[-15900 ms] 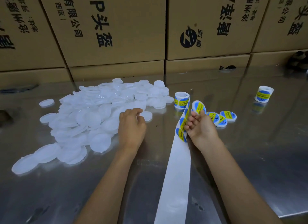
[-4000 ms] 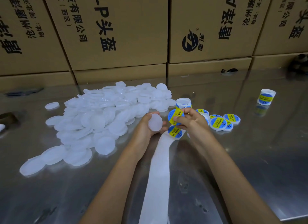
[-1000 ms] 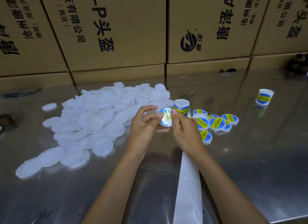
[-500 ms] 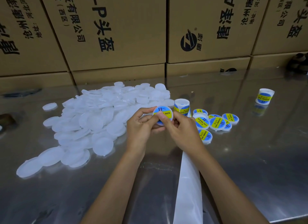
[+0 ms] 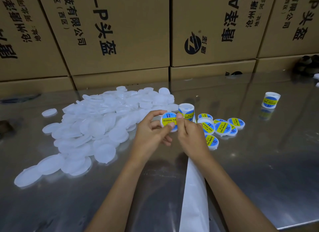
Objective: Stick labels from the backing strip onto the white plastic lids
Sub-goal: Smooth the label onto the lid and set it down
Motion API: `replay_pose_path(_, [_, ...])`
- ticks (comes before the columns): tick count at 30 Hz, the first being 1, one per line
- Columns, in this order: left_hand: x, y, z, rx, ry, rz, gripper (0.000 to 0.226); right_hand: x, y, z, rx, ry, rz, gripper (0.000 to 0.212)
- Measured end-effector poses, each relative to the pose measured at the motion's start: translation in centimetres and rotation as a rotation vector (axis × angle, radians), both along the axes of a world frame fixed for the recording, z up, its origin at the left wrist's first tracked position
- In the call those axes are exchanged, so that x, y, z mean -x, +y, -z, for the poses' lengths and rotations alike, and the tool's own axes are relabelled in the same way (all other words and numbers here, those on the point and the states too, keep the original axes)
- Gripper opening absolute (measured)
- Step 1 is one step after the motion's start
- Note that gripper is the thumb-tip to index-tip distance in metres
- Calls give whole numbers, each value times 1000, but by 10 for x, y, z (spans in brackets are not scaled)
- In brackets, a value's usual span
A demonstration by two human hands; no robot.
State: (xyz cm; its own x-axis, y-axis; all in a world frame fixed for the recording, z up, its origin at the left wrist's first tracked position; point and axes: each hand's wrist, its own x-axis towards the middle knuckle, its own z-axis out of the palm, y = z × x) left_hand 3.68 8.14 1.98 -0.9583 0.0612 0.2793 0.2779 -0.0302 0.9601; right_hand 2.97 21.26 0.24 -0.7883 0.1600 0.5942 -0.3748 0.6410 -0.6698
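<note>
Both hands clamp one white lid point(image 5: 170, 121) above the steel table point(image 5: 259, 162) — left hand point(image 5: 151, 134) pinching its rim, right hand point(image 5: 190, 135) at three o'clock pressing the label point(image 5: 169, 122) — apparently light, stiff, best held edgewise.

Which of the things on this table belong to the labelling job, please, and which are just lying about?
Job: held lid, left hand, right hand, blank lids, labelled lids, label roll, backing strip.
Lying about: cartons, spare roll.
</note>
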Motion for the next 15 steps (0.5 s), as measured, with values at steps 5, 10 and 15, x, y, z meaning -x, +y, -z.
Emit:
replay_pose_path(5, [0,0,2,-27,14,12,35,-2,0,-1,146,-25,-110,52])
replay_pose_path(10, [2,-3,3,-97,-15,14,25,-6,0,-2,28,-66,-159,56])
replay_pose_path(15, [4,-3,4,-138,-47,-52,13,-7,-2,-4,28,-91,-163,55])
